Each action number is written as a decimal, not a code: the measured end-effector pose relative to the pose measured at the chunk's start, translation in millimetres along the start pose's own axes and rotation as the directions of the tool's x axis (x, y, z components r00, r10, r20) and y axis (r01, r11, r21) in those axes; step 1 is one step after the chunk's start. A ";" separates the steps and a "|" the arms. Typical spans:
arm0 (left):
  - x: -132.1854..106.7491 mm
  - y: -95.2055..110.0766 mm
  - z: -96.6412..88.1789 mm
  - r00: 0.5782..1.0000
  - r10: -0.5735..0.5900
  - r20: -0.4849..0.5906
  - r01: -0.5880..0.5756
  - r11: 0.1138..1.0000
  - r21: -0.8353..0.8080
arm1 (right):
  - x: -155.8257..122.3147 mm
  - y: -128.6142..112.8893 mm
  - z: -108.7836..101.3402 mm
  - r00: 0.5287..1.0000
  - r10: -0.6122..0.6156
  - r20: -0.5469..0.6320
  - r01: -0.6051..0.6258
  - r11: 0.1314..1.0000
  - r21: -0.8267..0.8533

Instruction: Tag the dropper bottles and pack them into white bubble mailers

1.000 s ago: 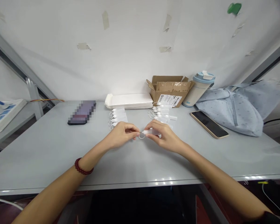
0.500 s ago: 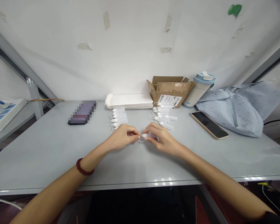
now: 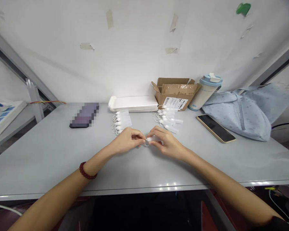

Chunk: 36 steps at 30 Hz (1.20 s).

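Low over the middle of the table, my right hand [image 3: 169,143] is closed round a small translucent plastic tube [image 3: 155,138] lying sideways, its white capped end pointing left. At that end my left hand [image 3: 125,141] pinches with thumb and forefinger; a thin white cord loop [image 3: 146,144] hangs just below the fingertips. Which bit of cord or cap the left fingers grip is too small to tell. Behind the left hand lies a row of similar capped tubes [image 3: 124,121] with cord loops to their left. Another group of looped tubes [image 3: 170,122] lies beyond the right hand.
A stack of flat white packets [image 3: 135,103] lies against the wall, beside an opened cardboard box [image 3: 175,93]. Farther right stand a blue-lidded tumbler [image 3: 205,93] and a pale blue bag [image 3: 238,115]. One phone [image 3: 216,128] lies at right, another pixelated phone-like object [image 3: 84,115] at left.
Both hands stay almost in place, still at the tube and its cord. The view shifts very slightly; the loop beneath the fingertips looks a little changed in position.
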<state>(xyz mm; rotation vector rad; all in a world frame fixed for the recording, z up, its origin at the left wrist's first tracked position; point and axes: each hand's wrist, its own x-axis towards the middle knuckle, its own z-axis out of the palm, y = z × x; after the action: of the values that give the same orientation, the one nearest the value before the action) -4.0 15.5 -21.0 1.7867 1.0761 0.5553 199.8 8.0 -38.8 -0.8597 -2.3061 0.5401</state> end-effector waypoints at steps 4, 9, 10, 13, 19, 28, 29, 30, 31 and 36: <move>1.9 0.1 -5.3 0.999 0.002 0.040 -0.002 1.000 -0.006 | 2.5 0.4 -4.2 0.999 0.027 -0.022 -0.026 1.000 0.011; 2.2 -3.4 -12.6 1.000 -0.025 0.012 0.024 1.000 0.013 | 4.1 1.2 -8.9 0.996 0.052 -0.072 -0.051 0.999 0.016; 2.1 -3.5 -13.3 1.000 -0.029 0.007 0.029 1.000 0.003 | 4.1 1.1 -9.5 0.996 0.056 -0.076 -0.055 0.998 0.016; 1.9 -2.5 -13.6 1.000 -0.021 -0.005 0.021 0.999 -0.025 | 4.0 0.2 -10.2 0.995 0.063 -0.077 -0.062 0.998 0.021; 1.1 -0.7 -7.5 1.000 -0.010 -0.012 0.010 1.000 -0.006 | 3.1 -0.2 -5.7 0.997 0.057 -0.052 -0.056 0.998 0.022; 0.2 0.4 -3.6 1.000 -0.014 0.001 0.014 0.998 -0.064 | 0.1 -1.8 -0.4 0.997 0.028 -0.070 -0.026 0.999 0.028; 0.0 0.9 -3.8 1.000 -0.013 0.004 0.014 0.998 -0.068 | 0.0 -2.3 -0.6 0.997 0.026 -0.072 -0.024 0.999 0.030; -0.2 1.5 -4.0 1.000 -0.013 0.007 0.013 0.997 -0.070 | 0.0 -2.8 -0.8 0.997 0.024 -0.074 -0.022 0.999 0.032; -0.5 1.9 -4.1 1.000 -0.013 0.009 0.014 0.998 -0.069 | -0.1 -3.2 -0.9 0.997 0.021 -0.076 -0.019 0.999 0.034; -1.0 2.1 -4.2 1.000 -0.019 0.023 0.021 0.998 -0.060 | -0.6 -4.0 -1.0 0.997 0.016 -0.071 -0.014 0.999 0.032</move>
<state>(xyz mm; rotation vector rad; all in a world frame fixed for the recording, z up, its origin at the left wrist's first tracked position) -6.8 16.3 -17.1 1.7240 1.0503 0.5489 199.0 5.0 -36.1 -0.8683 -2.2229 0.5426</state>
